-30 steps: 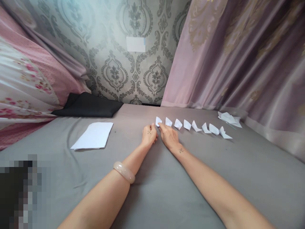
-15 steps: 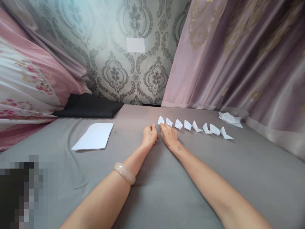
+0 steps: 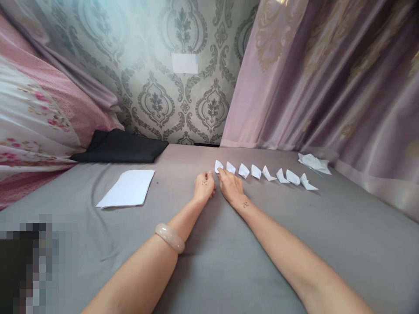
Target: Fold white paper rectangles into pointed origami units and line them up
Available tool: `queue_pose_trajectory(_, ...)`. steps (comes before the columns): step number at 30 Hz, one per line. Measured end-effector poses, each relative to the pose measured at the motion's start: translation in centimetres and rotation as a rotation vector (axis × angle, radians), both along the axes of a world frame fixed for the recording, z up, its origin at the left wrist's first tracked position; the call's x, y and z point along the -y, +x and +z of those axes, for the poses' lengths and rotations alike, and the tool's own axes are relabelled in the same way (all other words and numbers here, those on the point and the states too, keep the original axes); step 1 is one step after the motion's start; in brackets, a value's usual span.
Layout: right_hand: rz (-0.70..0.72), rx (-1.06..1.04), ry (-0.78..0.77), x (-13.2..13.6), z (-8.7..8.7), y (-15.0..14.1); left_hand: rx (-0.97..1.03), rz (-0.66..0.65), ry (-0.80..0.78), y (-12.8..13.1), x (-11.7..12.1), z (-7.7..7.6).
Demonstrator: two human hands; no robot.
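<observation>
Several folded white paper boats stand in a row across the grey cloth, one of them a paper boat (image 3: 256,171) in the middle of the row. At the left end, the fingertips of my right hand (image 3: 231,185) are closed at the lower edge of the leftmost paper boat (image 3: 218,165), partly covering it. Just left of it, my left hand (image 3: 204,186) is closed, fingers curled under and thumb side up. Whatever it may hold is hidden. A pale bangle (image 3: 170,238) circles my left forearm.
A stack of white paper (image 3: 127,188) lies to the left, with a folded black cloth (image 3: 119,147) behind it. Loose white papers (image 3: 314,163) lie at the far right. Curtains (image 3: 281,87) and a patterned wall (image 3: 185,100) bound the grey cloth surface (image 3: 209,270).
The view has shifted slightly, so most things appear a little further left. Both hands stay by the leftmost paper boat, with hardly any visible change in their grip.
</observation>
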State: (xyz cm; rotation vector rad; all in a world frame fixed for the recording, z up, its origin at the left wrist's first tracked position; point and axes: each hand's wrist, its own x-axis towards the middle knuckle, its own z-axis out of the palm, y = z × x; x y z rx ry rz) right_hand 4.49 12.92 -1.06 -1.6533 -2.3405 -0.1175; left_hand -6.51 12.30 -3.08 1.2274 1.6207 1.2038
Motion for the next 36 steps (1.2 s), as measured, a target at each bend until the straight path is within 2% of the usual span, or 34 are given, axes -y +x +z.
queue_pose_trajectory(6,0.020,-0.064,-0.012,2.0,0.6,1.1,-0.001,0.004,-0.001,-0.1,-0.2,-0.4)
queue_pose_trajectory(10,0.055,-0.099,-0.047,4.7,0.9,4.1,0.000,0.002,0.006,-0.3,-0.3,-0.6)
queue_pose_trajectory(12,0.131,-0.133,-0.087,6.4,0.9,6.1,0.003,-0.005,0.010,-0.3,-0.2,-0.6)
queue_pose_trajectory(16,0.285,-0.195,-0.128,9.9,0.3,9.5,0.010,-0.011,0.016,-0.4,-0.1,-0.5)
queue_pose_trajectory(20,0.307,-0.236,-0.115,12.2,-0.7,10.8,0.031,0.011,0.038,-0.5,0.3,-0.2)
queue_pose_trajectory(26,0.329,-0.239,-0.071,12.6,-1.0,10.9,0.073,0.057,0.046,-0.4,1.1,0.5)
queue_pose_trajectory(31,0.352,-0.244,-0.067,12.6,-0.8,11.3,0.129,0.059,-0.047,-0.9,1.8,1.3)
queue_pose_trajectory(36,0.354,-0.247,-0.068,12.8,-0.7,11.5,0.151,0.068,-0.127,-2.5,3.4,2.2)
